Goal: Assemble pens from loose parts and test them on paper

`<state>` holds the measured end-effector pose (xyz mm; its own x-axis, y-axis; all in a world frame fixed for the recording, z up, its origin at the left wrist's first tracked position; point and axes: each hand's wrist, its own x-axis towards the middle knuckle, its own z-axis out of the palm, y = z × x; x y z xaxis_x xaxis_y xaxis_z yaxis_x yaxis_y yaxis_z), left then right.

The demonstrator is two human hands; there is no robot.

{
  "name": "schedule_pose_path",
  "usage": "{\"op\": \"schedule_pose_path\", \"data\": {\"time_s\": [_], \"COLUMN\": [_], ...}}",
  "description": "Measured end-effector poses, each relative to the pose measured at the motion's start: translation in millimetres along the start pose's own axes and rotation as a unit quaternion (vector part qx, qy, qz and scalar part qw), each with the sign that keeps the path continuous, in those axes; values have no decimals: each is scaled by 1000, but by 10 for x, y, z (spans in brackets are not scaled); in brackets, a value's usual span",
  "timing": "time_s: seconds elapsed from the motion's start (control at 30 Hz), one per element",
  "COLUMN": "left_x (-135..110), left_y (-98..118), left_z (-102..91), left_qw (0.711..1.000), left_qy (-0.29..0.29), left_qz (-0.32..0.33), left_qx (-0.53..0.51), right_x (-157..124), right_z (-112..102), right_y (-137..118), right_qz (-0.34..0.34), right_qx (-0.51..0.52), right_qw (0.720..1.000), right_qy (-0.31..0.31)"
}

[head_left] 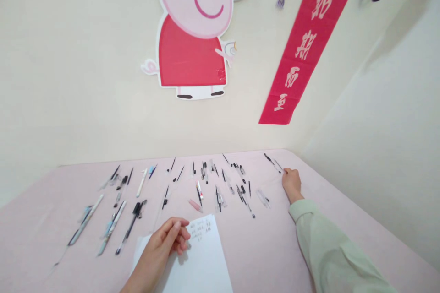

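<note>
My left hand hovers over or rests on a white sheet of paper with handwriting near its top. Its fingers are curled together; a small greyish bit shows under the fingertips, and I cannot make out what it is. At the far right of the table, my right hand is closed, pinching the near end of a thin, clear pen part. Just left of that lies a black-and-clear pen. The pinched tip is hidden by the fingers.
Several pens, caps, refills and clear barrels lie in rows on the pink table. At the left are patterned pens and a black pen; a white pen lies behind them. Walls border the back and right.
</note>
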<state>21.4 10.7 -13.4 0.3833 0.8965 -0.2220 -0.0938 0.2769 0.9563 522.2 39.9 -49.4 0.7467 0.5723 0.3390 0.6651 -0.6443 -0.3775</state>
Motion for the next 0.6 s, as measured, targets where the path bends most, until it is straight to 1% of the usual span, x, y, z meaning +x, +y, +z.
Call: {"op": "schedule_pose_path", "data": {"time_s": [0.17, 0.4, 0.5, 0.6], "left_x": [-11, 5, 15, 18], "left_y": [26, 21, -6, -28], "left_z": [20, 20, 0, -6], "left_qw": [1000, 1000, 1000, 1000], "left_qy": [-4, -8, -13, -14], "left_qz": [-2, 1, 7, 16], "left_qx": [6, 14, 18, 17], "right_x": [83, 92, 76, 72], "right_z": [134, 194, 190, 154], "right_y": [-2, 38, 32, 29], "right_qz": [-42, -96, -98, -80], "right_qx": [8, 45, 67, 95], "right_qw": [999, 994, 993, 992], "right_qy": [9, 19, 25, 38]}}
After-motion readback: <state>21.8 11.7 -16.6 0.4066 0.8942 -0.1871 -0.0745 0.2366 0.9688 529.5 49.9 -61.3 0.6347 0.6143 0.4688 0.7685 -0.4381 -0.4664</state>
